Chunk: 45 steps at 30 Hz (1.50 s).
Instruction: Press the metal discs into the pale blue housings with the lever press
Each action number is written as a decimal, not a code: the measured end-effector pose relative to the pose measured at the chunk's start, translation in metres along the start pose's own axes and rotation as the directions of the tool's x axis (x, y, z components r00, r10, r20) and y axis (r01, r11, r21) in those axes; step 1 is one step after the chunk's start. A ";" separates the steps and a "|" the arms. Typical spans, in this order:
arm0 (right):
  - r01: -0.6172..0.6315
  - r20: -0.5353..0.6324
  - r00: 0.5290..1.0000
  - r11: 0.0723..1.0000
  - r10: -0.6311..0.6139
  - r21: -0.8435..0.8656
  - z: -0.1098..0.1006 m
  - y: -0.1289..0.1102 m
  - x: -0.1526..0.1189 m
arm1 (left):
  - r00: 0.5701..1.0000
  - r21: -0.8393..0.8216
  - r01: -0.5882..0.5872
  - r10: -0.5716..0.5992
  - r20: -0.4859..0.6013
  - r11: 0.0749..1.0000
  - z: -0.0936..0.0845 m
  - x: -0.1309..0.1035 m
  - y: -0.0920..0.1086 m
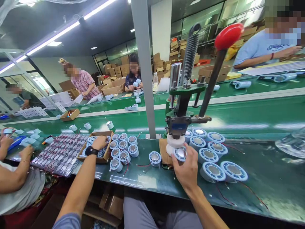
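Note:
My right hand (187, 165) grips a light-blue round housing (180, 154) with a silver disc in its middle, thumb and fingers on its sides. It is at the white pads (175, 140) of a hand press (181, 121) with a red-knobbed lever (228, 35). My left hand (100, 143), a dark watch on its wrist, reaches into a cardboard box (104, 159) of light-blue rings (91, 140); its fingertips are hidden. Right of that box stand several similar housings (124, 144), and one single housing (155, 158) sits beside the press.
More housings (214, 171) with thin wires crowd the bench right of the press. A grey post (145, 70) rises behind the bench. At far left, a co-worker's hands (25, 154) are near a sheet of small parts (59, 152). Clear plastic (293, 143) lies far right.

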State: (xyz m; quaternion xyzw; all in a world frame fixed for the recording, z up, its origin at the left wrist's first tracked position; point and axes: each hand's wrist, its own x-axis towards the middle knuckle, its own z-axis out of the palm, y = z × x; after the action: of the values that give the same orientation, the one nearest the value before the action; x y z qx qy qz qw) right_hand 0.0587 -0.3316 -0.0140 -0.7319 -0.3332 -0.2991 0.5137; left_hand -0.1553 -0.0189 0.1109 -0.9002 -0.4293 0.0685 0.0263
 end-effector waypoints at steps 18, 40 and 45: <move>0.552 0.518 0.798 0.719 -0.308 -0.422 -0.091 0.064 -0.002 | 0.870 -0.404 -0.494 0.434 -0.236 0.770 0.086 -0.127 0.120; -0.156 0.492 0.870 0.930 -0.030 0.332 0.006 -0.031 -0.081 | 0.903 -0.741 -0.410 0.122 -0.412 0.532 0.113 -0.138 0.168; -0.156 0.442 0.897 0.936 0.001 0.315 0.010 -0.034 -0.087 | 0.905 -0.609 -0.395 0.178 -0.386 0.688 0.094 -0.129 0.194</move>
State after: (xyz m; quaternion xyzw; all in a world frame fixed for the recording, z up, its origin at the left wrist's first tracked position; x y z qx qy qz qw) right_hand -0.0191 -0.3291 -0.0663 -0.6923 -0.4561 -0.0440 0.5575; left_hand -0.0998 -0.2428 0.0107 -0.9035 -0.2678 -0.2240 -0.2485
